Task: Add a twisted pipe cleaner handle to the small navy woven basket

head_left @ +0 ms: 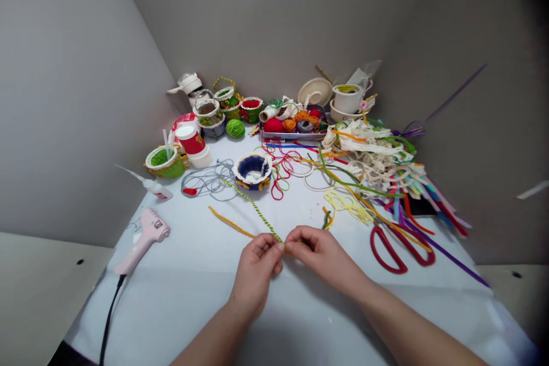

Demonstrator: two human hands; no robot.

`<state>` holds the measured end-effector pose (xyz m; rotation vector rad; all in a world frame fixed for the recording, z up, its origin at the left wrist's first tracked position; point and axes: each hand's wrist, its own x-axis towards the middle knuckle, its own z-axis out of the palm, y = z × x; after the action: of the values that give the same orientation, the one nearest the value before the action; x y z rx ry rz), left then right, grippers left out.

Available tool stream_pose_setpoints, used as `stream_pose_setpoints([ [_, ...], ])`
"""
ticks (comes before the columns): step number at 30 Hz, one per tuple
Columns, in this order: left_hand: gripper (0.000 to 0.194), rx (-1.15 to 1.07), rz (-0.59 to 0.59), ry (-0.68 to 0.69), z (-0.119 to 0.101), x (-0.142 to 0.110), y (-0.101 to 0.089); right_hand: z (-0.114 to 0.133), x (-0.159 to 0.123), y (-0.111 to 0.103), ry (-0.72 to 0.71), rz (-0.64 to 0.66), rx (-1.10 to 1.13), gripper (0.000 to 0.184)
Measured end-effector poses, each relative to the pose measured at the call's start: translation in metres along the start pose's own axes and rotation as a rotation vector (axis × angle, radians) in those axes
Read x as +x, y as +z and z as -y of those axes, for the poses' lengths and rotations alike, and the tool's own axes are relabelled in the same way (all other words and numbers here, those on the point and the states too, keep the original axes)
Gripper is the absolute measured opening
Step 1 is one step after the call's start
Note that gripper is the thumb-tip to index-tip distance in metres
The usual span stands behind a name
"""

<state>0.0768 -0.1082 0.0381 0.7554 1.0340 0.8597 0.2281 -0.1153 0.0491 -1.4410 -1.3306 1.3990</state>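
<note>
My left hand (255,269) and my right hand (323,254) meet at the near middle of the table, fingertips pinched close together. Between them they grip the near end of a green-and-yellow twisted pipe cleaner (259,211). Its free length slants away to the far left, towards a small dark blue basket (253,184) with a white braided rim. An orange pipe cleaner (229,221) lies just left of my left hand. Beyond my right hand rests a short green and orange twisted piece (327,218). The fingers hide the gripped end.
At left lie a pink glue gun (143,240) with a black cord and a glue bottle (158,189). Red-handled scissors (388,249) are at right, near a heap of lace and pipe cleaners (369,148). Small baskets (210,114) and a tray of yarn (295,134) stand behind.
</note>
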Motion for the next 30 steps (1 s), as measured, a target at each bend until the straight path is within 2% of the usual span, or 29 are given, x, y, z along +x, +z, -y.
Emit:
stream_pose_setpoints([
  [6,0.020,0.056,0.042,-0.004,-0.001,-0.002,-0.002,-0.001,0.000,-0.003,0.014,0.038,-0.015,0.011],
  [12,0.023,0.147,0.111,-0.008,-0.004,-0.001,-0.008,0.011,-0.004,-0.008,0.004,0.097,-0.057,0.012],
  [14,0.024,0.193,0.154,0.005,-0.004,-0.002,-0.011,0.016,-0.005,-0.011,-0.055,0.111,-0.118,0.012],
  [17,0.025,0.291,0.197,0.031,-0.004,-0.003,-0.014,0.022,-0.005,-0.016,-0.239,0.078,-0.339,0.011],
  [20,0.029,0.324,0.149,0.066,-0.004,-0.006,-0.015,0.028,-0.013,-0.021,-0.377,0.010,-0.597,0.010],
  [22,0.033,0.316,0.091,0.077,-0.004,-0.007,-0.014,0.029,-0.027,-0.029,-0.391,-0.076,-0.695,0.008],
  [23,0.034,0.312,0.062,0.077,-0.004,-0.007,-0.013,0.027,-0.036,-0.036,-0.363,-0.132,-0.727,0.009],
  [25,0.037,0.303,0.019,0.069,-0.005,-0.007,-0.011,0.015,-0.060,-0.054,-0.209,-0.252,-0.798,0.011],
  [28,0.038,0.279,-0.007,0.054,-0.004,-0.008,-0.007,-0.017,-0.091,-0.090,0.090,-0.424,-0.997,0.019],
  [30,0.039,0.277,-0.011,0.047,-0.004,-0.009,-0.006,-0.040,-0.101,-0.112,0.202,-0.558,-1.106,0.019],
])
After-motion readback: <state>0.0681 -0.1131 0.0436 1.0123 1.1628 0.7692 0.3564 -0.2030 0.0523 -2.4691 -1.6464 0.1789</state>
